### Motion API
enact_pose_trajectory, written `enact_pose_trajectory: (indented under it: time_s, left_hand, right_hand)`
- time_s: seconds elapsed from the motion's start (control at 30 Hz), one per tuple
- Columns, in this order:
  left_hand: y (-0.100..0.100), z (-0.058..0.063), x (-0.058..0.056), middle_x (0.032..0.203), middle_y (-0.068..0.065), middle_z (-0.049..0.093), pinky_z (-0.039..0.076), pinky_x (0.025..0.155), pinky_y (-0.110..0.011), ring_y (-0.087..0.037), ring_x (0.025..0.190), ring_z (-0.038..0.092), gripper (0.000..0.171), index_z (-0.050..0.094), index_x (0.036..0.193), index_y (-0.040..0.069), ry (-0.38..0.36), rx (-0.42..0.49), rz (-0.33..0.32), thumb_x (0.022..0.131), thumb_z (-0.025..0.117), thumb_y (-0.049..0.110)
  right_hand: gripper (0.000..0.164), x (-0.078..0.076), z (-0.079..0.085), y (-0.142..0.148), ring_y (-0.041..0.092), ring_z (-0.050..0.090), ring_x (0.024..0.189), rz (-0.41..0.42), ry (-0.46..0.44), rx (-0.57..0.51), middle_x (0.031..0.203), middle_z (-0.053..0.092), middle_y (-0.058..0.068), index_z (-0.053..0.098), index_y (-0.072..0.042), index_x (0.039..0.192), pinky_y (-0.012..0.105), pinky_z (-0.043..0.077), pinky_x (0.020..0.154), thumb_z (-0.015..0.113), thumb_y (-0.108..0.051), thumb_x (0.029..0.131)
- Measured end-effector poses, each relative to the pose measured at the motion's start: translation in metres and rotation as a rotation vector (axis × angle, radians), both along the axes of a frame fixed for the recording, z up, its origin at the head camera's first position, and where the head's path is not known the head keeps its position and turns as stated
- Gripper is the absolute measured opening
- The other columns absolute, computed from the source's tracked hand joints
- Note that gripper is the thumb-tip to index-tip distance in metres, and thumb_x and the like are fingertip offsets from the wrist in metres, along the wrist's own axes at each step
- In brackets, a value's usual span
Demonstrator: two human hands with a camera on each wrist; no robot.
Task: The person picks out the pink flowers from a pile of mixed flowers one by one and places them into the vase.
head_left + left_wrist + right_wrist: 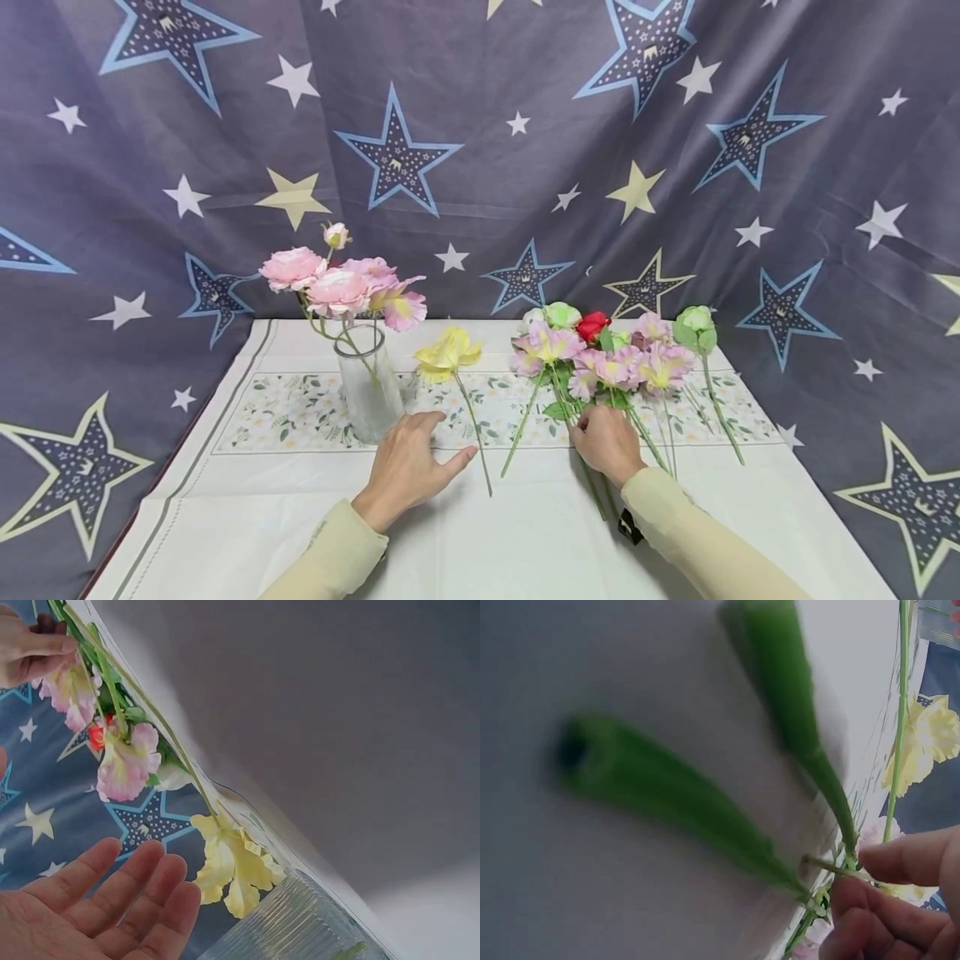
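Note:
My left hand (411, 467) is held with fingers spread, between the ribbed glass vase (369, 392) and a yellow flower (450, 353) lying on the cloth. Its palm shows in the left wrist view, with nothing in it. Several pink flowers (339, 290) stand in the vase. On the right side, my right hand (609, 442) reaches into a bunch of loose flowers and pinches a thin flower stem (816, 862) between thumb and fingers. Which bloom that stem belongs to is hidden. Two thicker green stems (682, 799) pass close by its fingertips.
Pink-and-yellow blooms (551, 342), a red rose (592, 325) and a pale green flower (696, 327) lie along the right of the white tablecloth (480, 550). A star-patterned curtain (465, 67) hangs behind the table.

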State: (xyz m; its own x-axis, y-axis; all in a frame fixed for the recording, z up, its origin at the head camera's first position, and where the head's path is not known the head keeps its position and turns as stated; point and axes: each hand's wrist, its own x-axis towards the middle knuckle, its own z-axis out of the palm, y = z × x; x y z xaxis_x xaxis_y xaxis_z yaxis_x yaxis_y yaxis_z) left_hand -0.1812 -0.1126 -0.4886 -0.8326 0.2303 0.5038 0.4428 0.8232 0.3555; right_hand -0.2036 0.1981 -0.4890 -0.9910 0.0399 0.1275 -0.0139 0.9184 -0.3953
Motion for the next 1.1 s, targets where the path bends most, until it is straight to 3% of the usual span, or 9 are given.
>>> enact_pose_trajectory:
  time_s: [0.17, 0.3, 0.5, 0.8, 1.1]
  left_hand:
    - [0.000, 0.000, 0.000, 0.108, -0.009, 0.066, 0.048, 0.086, -0.047, -0.029, 0.103, 0.058, 0.073, 0.064, 0.113, 0.007, 0.003, 0.002, 0.002, 0.075, 0.062, 0.069]
    - [0.000, 0.000, 0.001, 0.107, -0.009, 0.066, 0.048, 0.086, -0.047, -0.029, 0.103, 0.058, 0.072, 0.064, 0.113, 0.008, 0.002, 0.002, 0.003, 0.075, 0.063, 0.069]
    - [0.000, 0.000, 0.001, 0.108, -0.010, 0.066, 0.047, 0.087, -0.048, -0.029, 0.104, 0.058, 0.072, 0.064, 0.113, 0.008, -0.008, 0.001, 0.004, 0.075, 0.063, 0.069]
    - [0.000, -0.001, 0.002, 0.106, -0.009, 0.067, 0.048, 0.084, -0.048, -0.029, 0.101, 0.059, 0.071, 0.065, 0.111, 0.008, 0.013, -0.003, 0.006, 0.075, 0.063, 0.069]
    - [0.000, -0.001, 0.003, 0.104, -0.009, 0.067, 0.049, 0.082, -0.047, -0.029, 0.099, 0.060, 0.070, 0.065, 0.110, 0.008, 0.000, -0.010, 0.008, 0.074, 0.065, 0.068]
  right_hand:
    - [0.042, -0.001, -0.002, 0.001, 0.012, 0.029, 0.041, 0.007, 0.000, 0.006, 0.045, 0.033, -0.004, 0.041, -0.018, 0.051, 0.026, 0.021, 0.038, 0.063, -0.016, 0.087]
    - [0.043, 0.000, -0.004, 0.001, 0.012, 0.026, 0.041, 0.015, 0.008, 0.005, 0.045, 0.029, -0.004, 0.039, -0.018, 0.051, 0.026, 0.019, 0.039, 0.061, -0.014, 0.087]
    - [0.037, 0.001, -0.005, 0.002, 0.014, 0.032, 0.042, 0.014, 0.015, -0.004, 0.047, 0.036, -0.002, 0.043, -0.016, 0.055, 0.027, 0.024, 0.040, 0.059, -0.013, 0.088]
    - [0.037, 0.005, -0.001, -0.002, 0.015, 0.032, 0.043, 0.003, 0.067, -0.050, 0.047, 0.034, -0.002, 0.042, -0.015, 0.056, 0.027, 0.027, 0.041, 0.055, -0.012, 0.090]
    - [0.017, 0.010, 0.003, -0.008, 0.013, 0.046, 0.049, 0.006, 0.184, -0.115, 0.058, 0.053, -0.004, 0.062, -0.014, 0.071, 0.029, 0.039, 0.047, 0.060, -0.013, 0.088]
